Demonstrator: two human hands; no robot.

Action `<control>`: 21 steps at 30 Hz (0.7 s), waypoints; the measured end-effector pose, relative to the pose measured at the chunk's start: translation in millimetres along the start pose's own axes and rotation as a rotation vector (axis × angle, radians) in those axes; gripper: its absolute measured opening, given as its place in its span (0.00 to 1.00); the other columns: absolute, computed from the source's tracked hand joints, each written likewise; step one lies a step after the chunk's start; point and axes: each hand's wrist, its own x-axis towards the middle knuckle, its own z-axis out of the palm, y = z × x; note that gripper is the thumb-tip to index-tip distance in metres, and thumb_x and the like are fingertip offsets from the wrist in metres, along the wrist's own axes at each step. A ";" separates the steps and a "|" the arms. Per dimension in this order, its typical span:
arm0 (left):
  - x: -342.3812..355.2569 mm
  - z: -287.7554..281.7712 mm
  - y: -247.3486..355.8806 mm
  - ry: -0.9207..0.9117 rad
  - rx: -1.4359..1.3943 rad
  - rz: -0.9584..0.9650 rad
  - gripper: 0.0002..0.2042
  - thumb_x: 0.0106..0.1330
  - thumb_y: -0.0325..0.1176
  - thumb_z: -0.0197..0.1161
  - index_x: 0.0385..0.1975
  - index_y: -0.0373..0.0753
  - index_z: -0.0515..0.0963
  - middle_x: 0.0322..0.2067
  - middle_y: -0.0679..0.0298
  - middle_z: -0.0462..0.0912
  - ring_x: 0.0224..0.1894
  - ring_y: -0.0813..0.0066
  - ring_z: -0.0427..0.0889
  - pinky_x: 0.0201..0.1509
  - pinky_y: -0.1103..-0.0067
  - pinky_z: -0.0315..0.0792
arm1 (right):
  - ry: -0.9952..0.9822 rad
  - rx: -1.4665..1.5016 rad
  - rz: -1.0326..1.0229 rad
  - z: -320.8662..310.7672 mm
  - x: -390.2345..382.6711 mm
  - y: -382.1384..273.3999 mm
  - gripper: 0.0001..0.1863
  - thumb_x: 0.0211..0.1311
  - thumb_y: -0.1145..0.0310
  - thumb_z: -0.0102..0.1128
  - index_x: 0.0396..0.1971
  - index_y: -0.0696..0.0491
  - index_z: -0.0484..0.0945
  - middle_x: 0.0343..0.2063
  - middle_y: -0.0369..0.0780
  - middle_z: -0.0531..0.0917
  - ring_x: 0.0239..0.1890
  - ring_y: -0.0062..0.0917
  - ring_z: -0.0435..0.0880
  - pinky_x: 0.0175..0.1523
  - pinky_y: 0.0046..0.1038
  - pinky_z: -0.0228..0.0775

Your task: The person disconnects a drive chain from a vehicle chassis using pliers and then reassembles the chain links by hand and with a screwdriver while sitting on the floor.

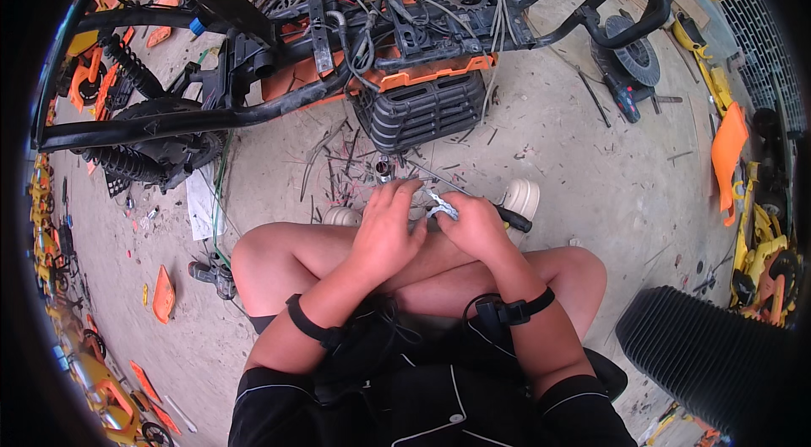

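Note:
I sit cross-legged on a concrete floor, both hands meeting above my shins. My left hand (387,226) and my right hand (475,226) together pinch a small shiny metal part (441,209) between their fingertips. A black-handled tool (512,218) pokes out to the right from under my right hand. Whether that hand grips it I cannot tell. Black bands wrap both wrists.
A stripped scooter frame (279,67) with black tubes, wires and an orange-and-black battery box (420,105) lies just ahead. Metal scraps and a small cup (383,168) litter the floor. A black ribbed seat (705,354) sits lower right, orange panels (728,151) at right.

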 end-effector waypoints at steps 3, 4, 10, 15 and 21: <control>-2.4 1.8 -5.7 -0.038 0.065 -0.026 0.34 0.56 0.31 0.69 0.64 0.37 0.64 0.60 0.47 0.69 0.63 0.45 0.67 0.67 0.59 0.63 | -0.017 0.011 0.006 -2.4 0.1 -4.8 0.16 0.56 0.64 0.66 0.44 0.52 0.84 0.28 0.49 0.85 0.31 0.46 0.85 0.38 0.41 0.77; -4.1 3.0 -6.4 -0.054 0.087 -0.032 0.36 0.55 0.31 0.70 0.65 0.37 0.64 0.61 0.48 0.69 0.64 0.45 0.66 0.68 0.59 0.63 | -0.015 0.020 -0.006 -2.2 0.1 -5.0 0.16 0.56 0.64 0.67 0.44 0.53 0.84 0.28 0.49 0.85 0.31 0.46 0.85 0.38 0.41 0.77; -6.6 2.4 -1.9 -0.174 0.144 -0.061 0.40 0.54 0.34 0.72 0.69 0.40 0.60 0.66 0.50 0.63 0.69 0.46 0.60 0.69 0.55 0.59 | -0.024 0.084 -0.043 -0.2 -0.5 -2.3 0.17 0.56 0.66 0.68 0.45 0.54 0.84 0.32 0.49 0.86 0.33 0.46 0.85 0.40 0.38 0.78; -7.2 3.8 -4.2 -0.177 0.155 -0.088 0.41 0.53 0.33 0.72 0.69 0.41 0.60 0.66 0.50 0.63 0.69 0.46 0.60 0.70 0.57 0.60 | -0.096 0.139 -0.040 -3.7 -1.6 -8.2 0.17 0.56 0.67 0.68 0.46 0.55 0.83 0.35 0.50 0.86 0.36 0.44 0.86 0.42 0.37 0.78; -7.5 4.2 -3.1 -0.190 0.134 -0.115 0.40 0.54 0.33 0.71 0.69 0.43 0.60 0.67 0.49 0.62 0.69 0.45 0.61 0.69 0.56 0.62 | -0.058 0.229 -0.109 0.8 -4.0 -5.7 0.16 0.56 0.65 0.68 0.43 0.55 0.83 0.32 0.51 0.85 0.35 0.48 0.85 0.42 0.41 0.77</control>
